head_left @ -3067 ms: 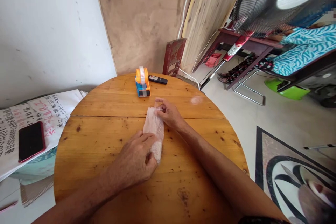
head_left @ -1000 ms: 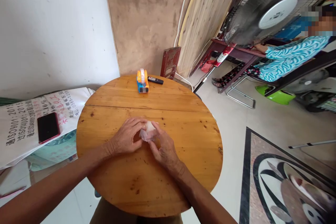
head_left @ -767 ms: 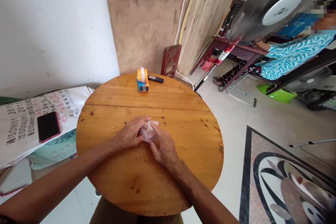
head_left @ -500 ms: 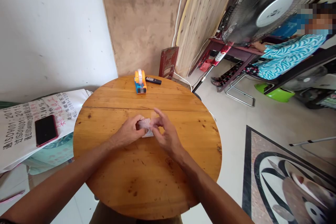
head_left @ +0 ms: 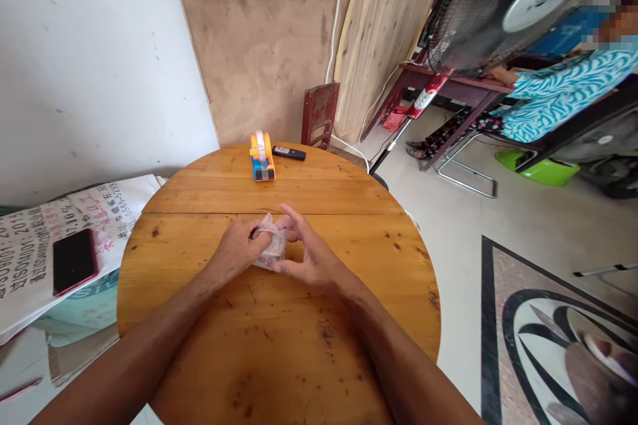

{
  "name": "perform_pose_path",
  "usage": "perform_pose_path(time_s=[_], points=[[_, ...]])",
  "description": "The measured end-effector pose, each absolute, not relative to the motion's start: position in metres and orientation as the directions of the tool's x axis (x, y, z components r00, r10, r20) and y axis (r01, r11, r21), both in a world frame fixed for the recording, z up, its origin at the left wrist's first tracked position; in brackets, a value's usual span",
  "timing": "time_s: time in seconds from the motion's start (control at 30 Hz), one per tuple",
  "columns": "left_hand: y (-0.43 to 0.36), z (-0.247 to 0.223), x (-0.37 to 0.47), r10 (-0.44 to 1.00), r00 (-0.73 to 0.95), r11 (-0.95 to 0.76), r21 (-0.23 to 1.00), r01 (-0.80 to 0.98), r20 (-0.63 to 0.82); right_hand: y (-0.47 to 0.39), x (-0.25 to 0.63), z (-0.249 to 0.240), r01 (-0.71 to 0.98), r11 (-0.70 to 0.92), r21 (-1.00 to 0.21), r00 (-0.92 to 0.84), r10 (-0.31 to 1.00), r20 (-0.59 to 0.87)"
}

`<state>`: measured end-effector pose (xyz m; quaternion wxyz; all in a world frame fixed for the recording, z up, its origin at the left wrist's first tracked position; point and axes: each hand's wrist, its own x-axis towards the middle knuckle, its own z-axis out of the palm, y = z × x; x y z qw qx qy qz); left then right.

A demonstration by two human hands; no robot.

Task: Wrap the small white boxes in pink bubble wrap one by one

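A small clear plastic packet (head_left: 272, 249) with pale contents is between my hands, over the middle of the round wooden table (head_left: 279, 358). My left hand (head_left: 239, 244) pinches its upper left side with thumb and fingers. On the right of the packet is my right hand (head_left: 308, 251), its thumb and fingers curved apart, the fingertips at the packet's top and lower right edges. What exactly the packet contains is too small to tell.
An orange and blue tape dispenser (head_left: 262, 158) and a black remote (head_left: 289, 153) lie at the table's far edge. A phone (head_left: 74, 261) rests on white sacks at left. A standing fan (head_left: 528, 6) and a seated person (head_left: 563, 96) are at right.
My right hand's fingers have spread wider around the packet's right side, and more of the packet shows. The view has shifted slightly, closer to the table.
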<state>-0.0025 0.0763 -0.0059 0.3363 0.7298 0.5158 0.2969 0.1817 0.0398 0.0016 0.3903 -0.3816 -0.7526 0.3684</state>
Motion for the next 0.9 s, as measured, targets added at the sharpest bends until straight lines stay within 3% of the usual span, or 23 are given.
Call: perform_pose_path(time_s=[0.17, 0.3, 0.43, 0.63, 0.9], points=[[0.074, -0.009, 0.003, 0.973, 0.215, -0.152, 0.943, 0.295, 0.090, 0.039, 0.173, -0.005, 0.423, 0.484, -0.766, -0.346, 0.868, 0.357], [0.072, -0.008, 0.007, 0.984, 0.181, -0.020, 0.996, 0.086, 0.004, 0.042, 0.170, -0.007, 0.335, 0.435, -0.836, -0.278, 0.893, 0.353], [0.070, -0.003, 0.005, 0.963, 0.248, 0.117, 0.992, -0.047, -0.102, 0.047, 0.173, -0.009, 0.174, 0.301, -0.938, -0.243, 0.936, 0.255], [0.068, 0.007, -0.004, 0.898, 0.416, 0.202, 0.975, -0.094, -0.146, 0.055, 0.179, -0.010, -0.128, -0.007, -0.992, -0.240, 0.971, 0.024], [0.066, 0.004, -0.003, 0.897, 0.382, 0.280, 0.955, -0.095, -0.225, 0.053, 0.177, -0.006, -0.189, -0.111, -0.976, -0.171, 0.982, -0.079]])
